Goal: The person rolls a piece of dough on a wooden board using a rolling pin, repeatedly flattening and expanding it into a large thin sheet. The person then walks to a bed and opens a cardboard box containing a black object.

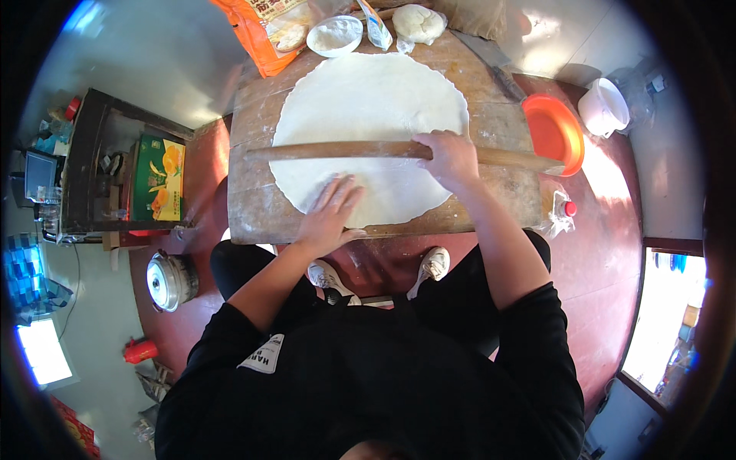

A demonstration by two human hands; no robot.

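A large round sheet of dough (pixel 368 98) lies flat on a floured wooden board (pixel 253 195), reaching close to its near edge. Across the sheet runs a long wooden rolling pin (pixel 339 150), its right end extending past the board's side. My right hand (pixel 451 158) is wrapped around the pin right of its middle. On the near left part of the dough rests my left hand (pixel 332 210), palm down with the fingers slightly apart, holding nothing. The dough under my palm is hidden.
Along the far edge stand an orange flour bag (pixel 259 40), a white bowl of flour (pixel 335 35) and a lump of dough (pixel 418 24). A cleaver-like blade (pixel 480 49) lies far right. On the floor sit an orange basin (pixel 569 135), a white bucket (pixel 604 108) and a lidded pot (pixel 167 282).
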